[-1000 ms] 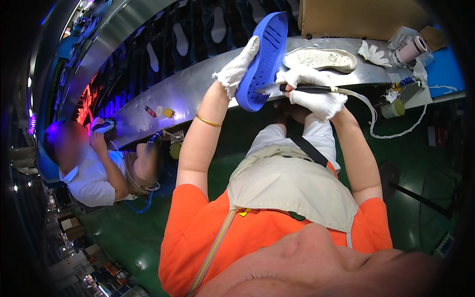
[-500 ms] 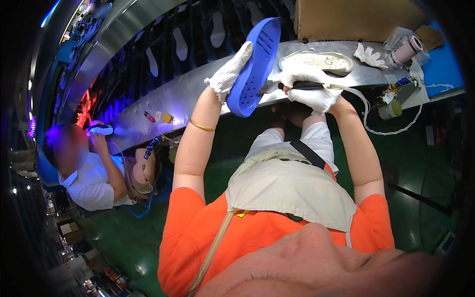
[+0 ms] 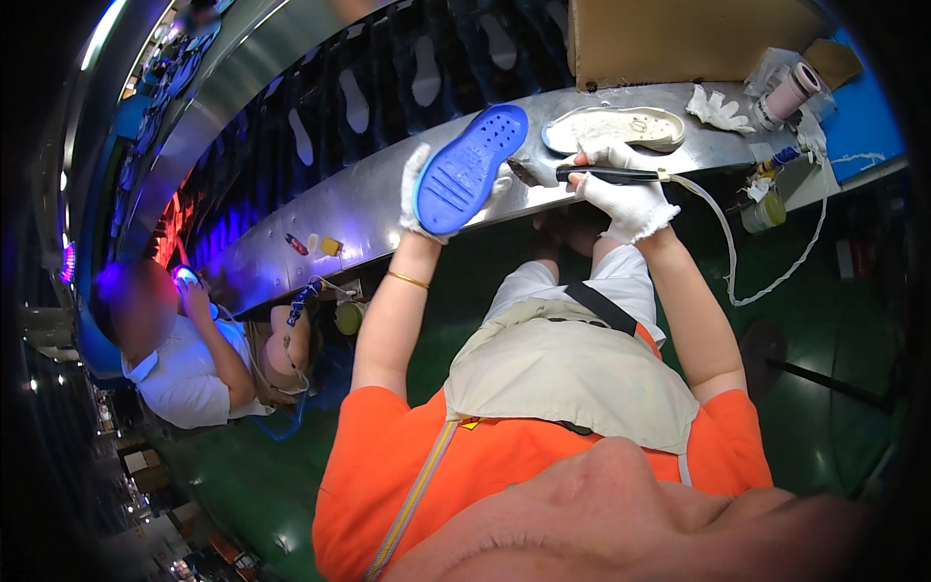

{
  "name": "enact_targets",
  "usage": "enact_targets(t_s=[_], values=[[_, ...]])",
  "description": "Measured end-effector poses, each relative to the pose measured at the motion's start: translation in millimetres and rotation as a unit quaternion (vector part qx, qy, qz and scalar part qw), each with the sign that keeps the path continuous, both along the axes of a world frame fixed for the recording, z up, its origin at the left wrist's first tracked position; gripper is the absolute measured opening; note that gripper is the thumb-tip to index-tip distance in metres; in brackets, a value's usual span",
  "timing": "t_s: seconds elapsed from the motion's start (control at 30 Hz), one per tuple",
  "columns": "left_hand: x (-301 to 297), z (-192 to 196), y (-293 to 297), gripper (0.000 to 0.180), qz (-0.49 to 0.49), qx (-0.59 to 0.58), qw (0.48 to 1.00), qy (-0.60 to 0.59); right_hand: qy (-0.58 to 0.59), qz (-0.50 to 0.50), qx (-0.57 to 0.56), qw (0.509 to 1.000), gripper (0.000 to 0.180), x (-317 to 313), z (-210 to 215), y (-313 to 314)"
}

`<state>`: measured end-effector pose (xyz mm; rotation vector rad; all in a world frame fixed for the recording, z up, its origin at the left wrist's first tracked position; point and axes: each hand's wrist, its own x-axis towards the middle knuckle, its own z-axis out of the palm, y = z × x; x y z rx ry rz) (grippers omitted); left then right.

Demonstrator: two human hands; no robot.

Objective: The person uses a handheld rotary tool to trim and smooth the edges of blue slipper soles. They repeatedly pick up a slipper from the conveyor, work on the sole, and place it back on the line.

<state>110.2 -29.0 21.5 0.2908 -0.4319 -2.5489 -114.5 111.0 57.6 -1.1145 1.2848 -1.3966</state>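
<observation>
Gripped a curvy, holey blue sole (image 3: 470, 173) in knit-gloved left hand (image 3: 410, 199) and pinched a skinny black-handled tool (image 3: 626, 176) in right hand (image 3: 626, 201).

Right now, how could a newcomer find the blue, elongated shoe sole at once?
Start from the long silvery metal ledge. Over it in the picture, the camera wearer's white-gloved left hand holds the blue shoe sole. Its blue face, with dark holes and parallel lines, sets it apart from the cream sole lying on the ledge.
</observation>
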Motion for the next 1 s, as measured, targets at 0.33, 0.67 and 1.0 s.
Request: enact_targets(t_s=[0.33,0.67,1.0], values=[[-49,5,67,0.062,-0.008,-0.020,0.999,0.038,0.048,-0.103,-0.133,0.985,0.015,-2,-5,-12],[-70,13,78,0.069,0.077,-0.045,0.995,-0.036,0.059,-0.011,-0.108,0.992,0.017,18,12,12],[-71,14,64,0.073,0.118,-0.039,0.990,-0.060,0.031,0.002,-0.172,0.985,0.018,35,5,18]])
